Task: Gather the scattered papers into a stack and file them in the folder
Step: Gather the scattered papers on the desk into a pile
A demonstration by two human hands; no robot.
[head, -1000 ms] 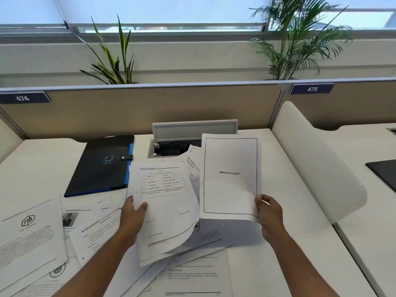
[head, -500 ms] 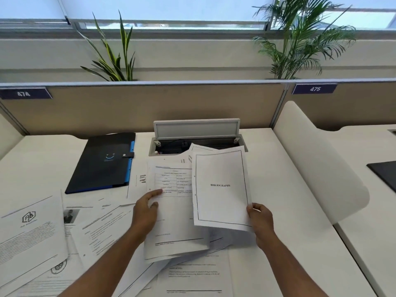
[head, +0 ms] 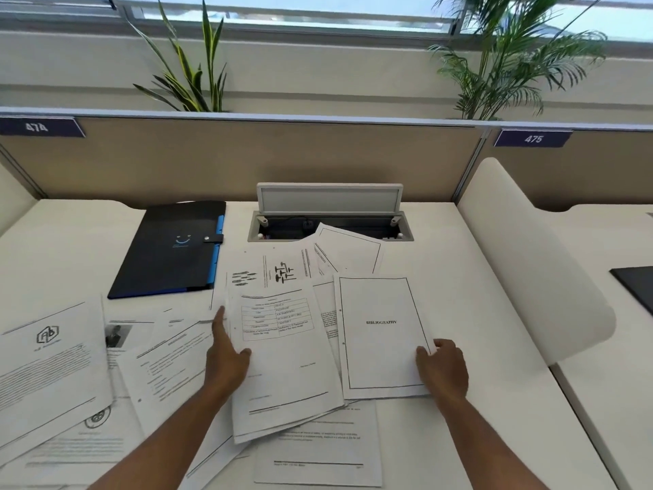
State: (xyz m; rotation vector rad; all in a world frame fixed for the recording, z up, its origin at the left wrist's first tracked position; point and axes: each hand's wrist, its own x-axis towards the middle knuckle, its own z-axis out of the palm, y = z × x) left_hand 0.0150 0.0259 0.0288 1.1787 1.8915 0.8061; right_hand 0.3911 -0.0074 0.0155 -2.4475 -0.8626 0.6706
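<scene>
Many printed papers lie scattered over the white desk point(head: 441, 249). My left hand point(head: 226, 351) rests flat on the left edge of a sheet with a table point(head: 282, 351), fingers extended, thumb on the page. My right hand point(head: 441, 366) pinches the lower right edge of the "BIBLIOGRAPHY" sheet point(head: 383, 337), which lies nearly flat beside the table sheet. A closed black folder point(head: 169, 249) with a blue spine and snap strap sits at the back left, apart from both hands. More sheets point(head: 53, 373) spread to the left and below.
An open cable hatch point(head: 330, 213) with a raised lid sits at the desk's back middle, a sheet's corner point(head: 348, 249) overhanging it. A curved white divider point(head: 530, 263) bounds the right side. A beige partition runs behind, with plants above.
Both hands have lowered their sheets from upright to nearly flat on the pile. The left hand has gone from gripping its sheet to resting flat on it.
</scene>
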